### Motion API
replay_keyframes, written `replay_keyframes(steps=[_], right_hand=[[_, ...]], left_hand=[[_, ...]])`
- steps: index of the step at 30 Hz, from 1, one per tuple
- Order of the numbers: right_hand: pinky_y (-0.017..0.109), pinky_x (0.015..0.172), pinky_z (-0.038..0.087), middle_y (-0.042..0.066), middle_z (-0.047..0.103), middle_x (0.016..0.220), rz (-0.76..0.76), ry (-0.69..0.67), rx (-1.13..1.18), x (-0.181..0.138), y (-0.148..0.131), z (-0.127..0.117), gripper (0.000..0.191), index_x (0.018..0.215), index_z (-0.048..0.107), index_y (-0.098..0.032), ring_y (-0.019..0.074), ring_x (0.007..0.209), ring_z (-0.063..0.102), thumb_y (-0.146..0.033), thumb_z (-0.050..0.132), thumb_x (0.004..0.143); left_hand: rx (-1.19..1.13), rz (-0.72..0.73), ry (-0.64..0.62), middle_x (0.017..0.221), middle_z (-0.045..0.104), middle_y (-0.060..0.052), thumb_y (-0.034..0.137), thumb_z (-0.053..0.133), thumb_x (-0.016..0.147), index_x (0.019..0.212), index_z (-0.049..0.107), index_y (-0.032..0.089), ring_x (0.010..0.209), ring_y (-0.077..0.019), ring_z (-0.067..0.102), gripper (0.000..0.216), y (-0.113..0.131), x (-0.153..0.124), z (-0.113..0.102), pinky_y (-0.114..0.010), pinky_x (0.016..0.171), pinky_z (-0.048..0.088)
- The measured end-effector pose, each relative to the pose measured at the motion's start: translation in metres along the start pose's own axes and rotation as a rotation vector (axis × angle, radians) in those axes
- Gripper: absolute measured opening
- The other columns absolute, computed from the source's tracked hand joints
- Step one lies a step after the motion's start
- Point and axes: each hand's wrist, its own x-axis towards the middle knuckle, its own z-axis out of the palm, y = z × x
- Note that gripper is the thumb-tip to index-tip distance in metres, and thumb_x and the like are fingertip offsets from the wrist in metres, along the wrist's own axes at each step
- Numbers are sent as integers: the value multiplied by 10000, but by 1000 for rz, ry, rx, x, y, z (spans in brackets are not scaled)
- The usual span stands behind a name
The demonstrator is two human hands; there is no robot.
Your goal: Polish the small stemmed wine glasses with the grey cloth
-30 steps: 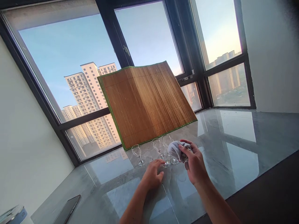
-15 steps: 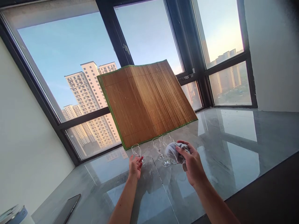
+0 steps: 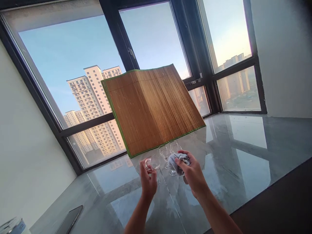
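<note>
My left hand (image 3: pixel 148 182) is closed around a clear stemmed glass (image 3: pixel 155 163), tilted so that its bowl points right, toward the cloth. The fingers cover part of the glass, and its outline is slightly blurred. In my right hand (image 3: pixel 193 172) a bunched light grey cloth (image 3: pixel 177 161) is pinched between thumb and fingers. Just behind the cloth, several more stemmed glasses (image 3: pixel 173 146) stand upright in a cluster on the grey glossy tabletop (image 3: pixel 131 198). The cloth partly hides the nearest of them.
A bamboo mat (image 3: pixel 156 110) with green edging leans upright against the windows behind the glasses. A dark phone (image 3: pixel 70 221) lies at the front left, beside a white and blue container (image 3: pixel 14 226). White walls (image 3: pixel 26 136) flank the window corner.
My left hand has closed on the left-hand glass, lifted it and tilted it over to the right. My right hand has moved a little left with the cloth, bringing the two closer.
</note>
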Motion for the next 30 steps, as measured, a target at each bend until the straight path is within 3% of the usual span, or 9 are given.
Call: replay_keyframes(steps=[3,6,10,14,16,20,23,26,30], right_hand=[[240,525,436,5,616,767,-62,-17,-45,-1,6,5,459,1061,591,-191,135,609,521,-458,730,715],[242,514,439,21,641,812,-74,-33,-86,-1,10,7,442,1066,592,-192,137,599,536,-463,701,734],[230,479,430,-3,620,744,-74,-62,-108,0,13,6,408,1023,597,-198,128,559,521,-464,696,730],[229,402,395,-24,588,675,-54,-110,-146,-6,12,10,368,998,609,-212,122,482,484,-470,673,744],[240,412,407,-23,598,680,-72,-126,-156,-10,10,13,359,999,620,-216,123,470,483,-473,666,753],[277,637,501,28,678,830,-250,-55,-251,-10,6,12,288,994,641,-210,177,683,613,-394,654,772],[305,753,498,56,698,922,-335,26,-346,-2,5,3,246,998,633,-208,209,803,643,-332,613,787],[321,758,487,60,700,929,-343,68,-423,5,6,-5,235,1001,624,-213,224,815,646,-297,591,784],[315,673,474,40,681,818,-277,-40,-470,1,14,-1,221,999,617,-225,219,725,631,-283,570,791]], left_hand=[[188,324,-217,945,507,-52,265,553,786,1139,502,215,770,-181,517,360,21,-14,4,-331,704,471],[229,369,-308,938,517,-60,244,542,782,1153,478,214,779,-196,519,378,30,-21,7,-332,696,457],[220,282,-255,961,525,-62,266,520,817,1155,473,218,791,-197,525,344,27,-19,9,-332,714,459],[242,71,-51,938,517,-35,201,495,829,1172,479,228,756,-177,510,344,17,-10,9,-296,676,445],[313,33,12,884,494,-16,160,508,805,1156,496,225,709,-168,482,357,13,-7,9,-297,674,434],[430,168,-13,894,471,-22,97,521,751,1138,496,210,745,-178,479,404,15,-6,8,-341,750,438],[424,270,-87,931,473,-35,90,520,722,1135,490,218,810,-197,495,434,20,-9,8,-357,780,442],[427,332,-141,944,480,-46,106,522,718,1142,493,225,853,-216,506,441,23,-13,11,-361,785,447],[449,320,-60,963,474,-59,93,506,721,1161,487,217,887,-230,508,458,21,-15,15,-389,819,449]])
